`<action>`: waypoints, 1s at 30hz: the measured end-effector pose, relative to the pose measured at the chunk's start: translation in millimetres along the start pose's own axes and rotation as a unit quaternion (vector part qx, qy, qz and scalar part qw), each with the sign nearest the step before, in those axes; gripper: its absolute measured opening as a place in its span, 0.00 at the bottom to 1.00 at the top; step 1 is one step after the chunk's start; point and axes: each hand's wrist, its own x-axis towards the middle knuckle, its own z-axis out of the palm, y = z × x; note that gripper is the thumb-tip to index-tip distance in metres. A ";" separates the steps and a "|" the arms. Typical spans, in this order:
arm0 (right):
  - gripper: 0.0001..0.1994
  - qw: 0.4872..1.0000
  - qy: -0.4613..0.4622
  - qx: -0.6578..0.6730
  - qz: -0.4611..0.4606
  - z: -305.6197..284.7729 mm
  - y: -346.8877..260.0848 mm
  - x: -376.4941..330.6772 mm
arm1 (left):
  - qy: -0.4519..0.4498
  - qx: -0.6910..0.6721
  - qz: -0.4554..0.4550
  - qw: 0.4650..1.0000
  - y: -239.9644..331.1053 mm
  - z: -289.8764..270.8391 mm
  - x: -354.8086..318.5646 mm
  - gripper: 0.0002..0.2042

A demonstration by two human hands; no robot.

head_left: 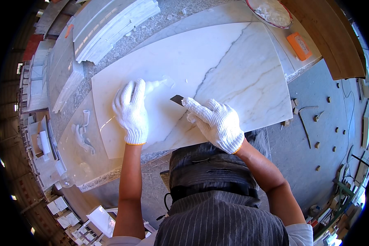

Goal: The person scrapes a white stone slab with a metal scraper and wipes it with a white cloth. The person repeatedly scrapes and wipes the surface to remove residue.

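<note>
A white marble slab (250,74) with grey and tan veins lies in front of me. My left hand (130,108), in a white knit glove, is closed around a small white nozzle bottle (152,85) tipped on its side above the slab. Past the nozzle's tip, a glossy clear patch (168,81) shows on the stone. My right hand (217,121), gloved the same way, is closed on a dark flat scraper blade (177,99). The blade points left over the slab; its grip end is hidden by the fingers. Whether its edge touches the stone I cannot tell.
Stacked stone slabs (115,28) stand at the far left. A crumpled white glove (83,139) lies at the left. At the far right are an orange box (299,46), a red-rimmed round container (270,12) and a brown board (324,33). Small blocks dot the floor (311,98).
</note>
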 end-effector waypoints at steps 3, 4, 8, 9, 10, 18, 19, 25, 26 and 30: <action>0.22 1.000 0.004 0.001 -0.006 0.6 0.2 0.2 | 0.005 0.001 0.004 1.000 -0.3 -0.1 -0.5 0.20; 0.22 1.000 0.005 0.001 -0.006 0.8 0.3 0.1 | 0.007 0.002 0.006 1.000 -0.3 -0.1 -0.6 0.20; 0.22 1.000 -0.003 -0.005 0.008 -1.4 -1.4 0.2 | 0.007 -0.006 0.008 1.000 0.0 -0.3 -0.1 0.21; 0.22 1.000 -0.004 -0.007 0.017 -0.3 -1.7 -0.4 | 0.006 -0.008 0.007 1.000 -0.6 0.2 -0.5 0.21; 0.22 1.000 -0.006 -0.010 0.027 0.6 -2.1 -0.6 | 0.005 -0.009 0.006 1.000 -1.1 0.7 -0.8 0.21; 0.22 0.999 -0.003 -0.017 0.029 -1.3 -5.2 1.2 | 0.025 -0.011 0.013 1.000 -0.9 1.2 0.3 0.19; 0.22 0.999 -0.004 -0.018 0.030 -1.0 -4.9 1.0 | 0.024 -0.009 0.012 1.000 -0.7 1.2 -0.1 0.19; 0.22 1.000 -0.002 -0.020 0.000 0.2 -1.5 0.1 | 0.014 -0.007 0.000 1.000 0.1 0.1 -2.3 0.20; 0.22 1.000 -0.008 -0.022 0.004 0.1 -1.8 -0.1 | 0.013 -0.008 0.001 1.000 -0.3 0.1 -2.4 0.20; 0.23 0.999 -0.012 -0.030 0.030 -2.4 -4.9 0.3 | 0.004 -0.014 0.003 1.000 -2.6 0.6 -0.8 0.21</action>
